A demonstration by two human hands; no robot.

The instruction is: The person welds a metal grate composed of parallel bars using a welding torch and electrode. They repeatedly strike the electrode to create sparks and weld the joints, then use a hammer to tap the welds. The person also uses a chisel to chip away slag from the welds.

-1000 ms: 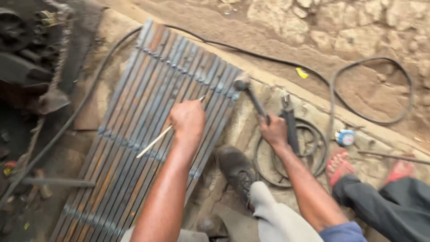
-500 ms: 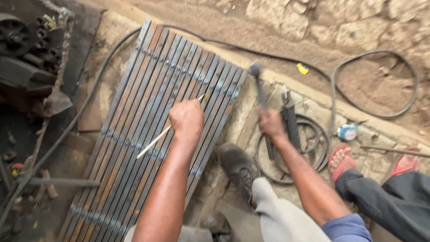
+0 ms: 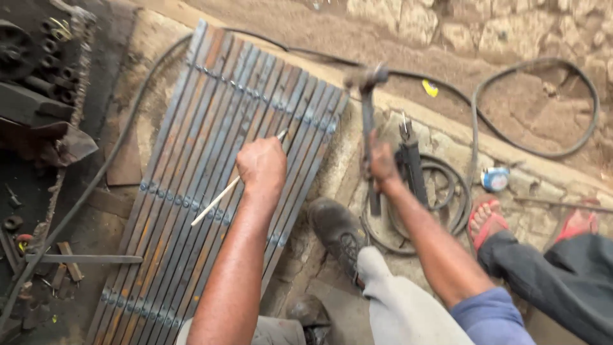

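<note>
A grille of parallel flat steel bars was laid on the concrete floor, its long axis run from lower left to upper right, away from the person. It was tied by three cross rows of small welds. The left hand was clenched over the grille's right half, near its middle, with a thin pale rod gripped in the fist. The rod was slanted across the bars, one end down-left of the fist and the other poked out up-right. Whether its tip touched the steel could not be told.

The right hand was closed around the handle of a hammer, held off the grille's right edge, over the floor. The hammer was raised, handle nearly upright, head blurred and set just beyond the grille's far right corner. The grille therefore lay to the left of the hammer hand, and the left hand was clearly the nearer of the two to it.

A dark tool and coiled cable were seen just right of the hammer hand. A black shoe was planted just beside the grille's right edge. Another person's sandalled foot was seen further right.
</note>
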